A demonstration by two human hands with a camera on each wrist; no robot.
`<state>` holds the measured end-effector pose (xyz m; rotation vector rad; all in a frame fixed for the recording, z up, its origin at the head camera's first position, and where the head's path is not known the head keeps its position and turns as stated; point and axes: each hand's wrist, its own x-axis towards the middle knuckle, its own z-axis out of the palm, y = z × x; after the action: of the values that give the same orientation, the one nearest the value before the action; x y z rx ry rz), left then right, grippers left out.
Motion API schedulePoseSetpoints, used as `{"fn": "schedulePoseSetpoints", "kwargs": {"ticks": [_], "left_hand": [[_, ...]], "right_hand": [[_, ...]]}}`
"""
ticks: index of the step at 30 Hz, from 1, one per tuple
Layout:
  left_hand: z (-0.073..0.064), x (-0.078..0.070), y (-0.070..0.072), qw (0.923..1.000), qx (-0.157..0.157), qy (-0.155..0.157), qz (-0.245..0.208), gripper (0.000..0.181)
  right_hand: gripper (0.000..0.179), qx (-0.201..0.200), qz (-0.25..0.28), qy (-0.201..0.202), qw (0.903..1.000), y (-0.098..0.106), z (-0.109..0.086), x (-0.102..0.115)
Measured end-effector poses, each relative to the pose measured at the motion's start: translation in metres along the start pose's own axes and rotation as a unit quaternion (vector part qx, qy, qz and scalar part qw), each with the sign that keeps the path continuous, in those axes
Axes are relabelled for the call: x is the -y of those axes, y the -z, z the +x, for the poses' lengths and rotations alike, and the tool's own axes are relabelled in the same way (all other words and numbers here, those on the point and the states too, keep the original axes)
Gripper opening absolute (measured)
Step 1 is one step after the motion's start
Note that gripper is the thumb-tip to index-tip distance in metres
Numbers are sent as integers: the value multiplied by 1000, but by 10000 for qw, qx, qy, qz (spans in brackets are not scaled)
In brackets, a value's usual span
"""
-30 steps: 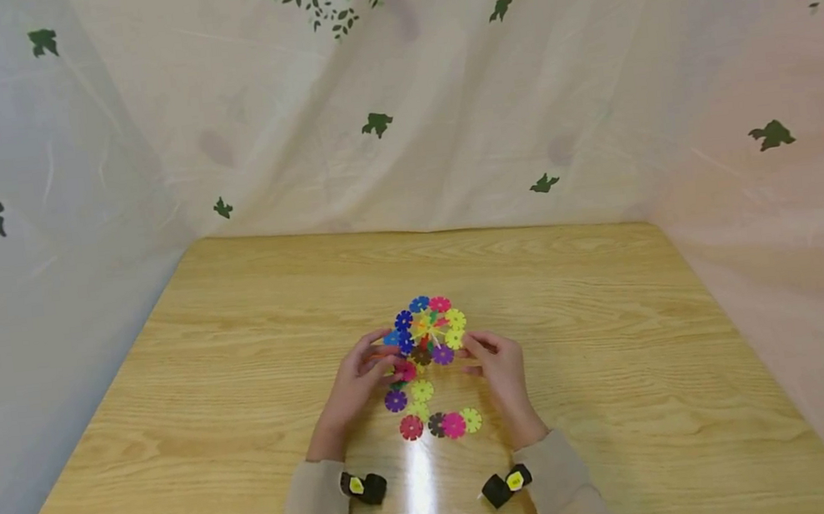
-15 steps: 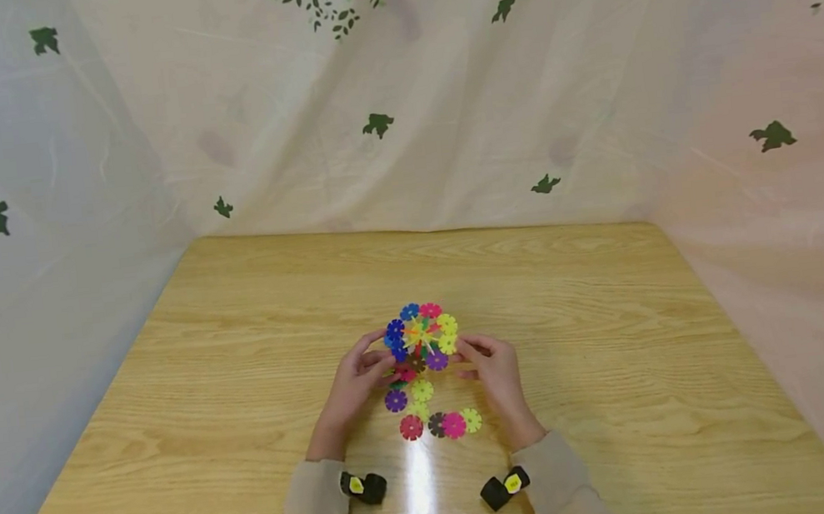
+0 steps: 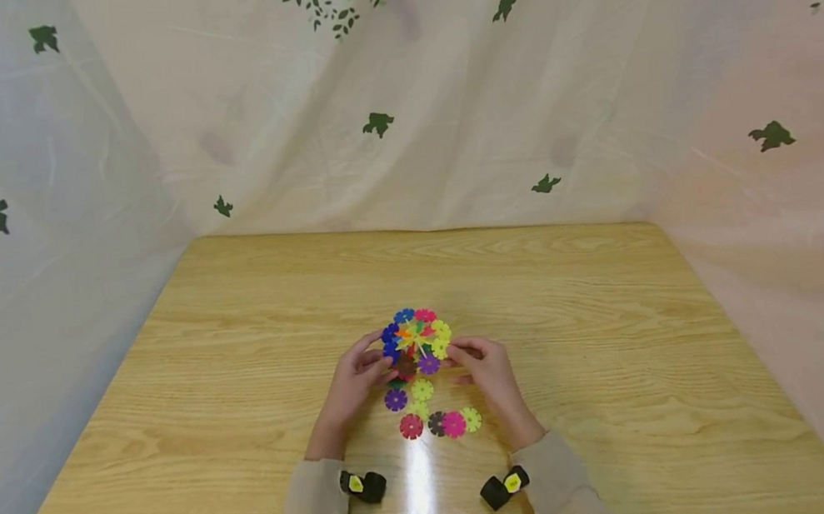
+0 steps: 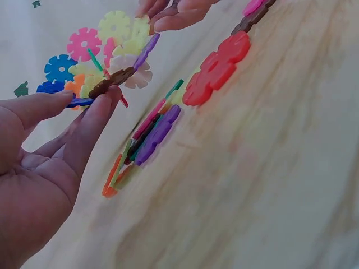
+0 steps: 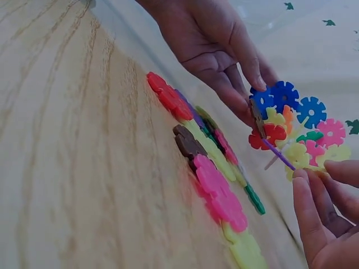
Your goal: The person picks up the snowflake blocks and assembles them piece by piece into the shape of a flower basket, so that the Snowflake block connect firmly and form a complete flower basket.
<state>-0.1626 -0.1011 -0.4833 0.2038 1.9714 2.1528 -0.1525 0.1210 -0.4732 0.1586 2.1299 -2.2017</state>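
Left hand (image 3: 352, 380) and right hand (image 3: 493, 371) pinch a wheel (image 3: 415, 340) — flat, petal-notched plastic.

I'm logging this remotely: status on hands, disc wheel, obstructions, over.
Left hand, right hand pinch the rim. Disc wheel held between them. Other discs lie nearby; nothing visibly blocking.

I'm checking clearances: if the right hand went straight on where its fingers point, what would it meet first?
The disc wheel, which the right hand pinches at its edge; past it, probably the left hand, though depth is unclear.
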Motion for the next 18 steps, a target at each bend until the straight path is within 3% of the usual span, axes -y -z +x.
{"fn": "schedulePoseSetpoints", "kwargs": {"ticks": [5, 9, 14, 18], "left_hand": [[-1, 0, 1, 10000, -29, -43, -23, 51], [-1, 0, 0, 9999, -39, -16, -96, 51], [-1, 0, 1, 9999, -24, 33, -93, 50], [-2, -1, 1, 9999, 2, 83, -98, 50]], "right_hand": [[34, 26, -86, -377, 9992, -2, 1, 1], [41, 179, 233, -546, 9981, 0, 0, 1], [41, 477, 559, -878, 9934, 1, 1, 2], [54, 819, 551, -1026, 9898, 3, 2, 1]]}}
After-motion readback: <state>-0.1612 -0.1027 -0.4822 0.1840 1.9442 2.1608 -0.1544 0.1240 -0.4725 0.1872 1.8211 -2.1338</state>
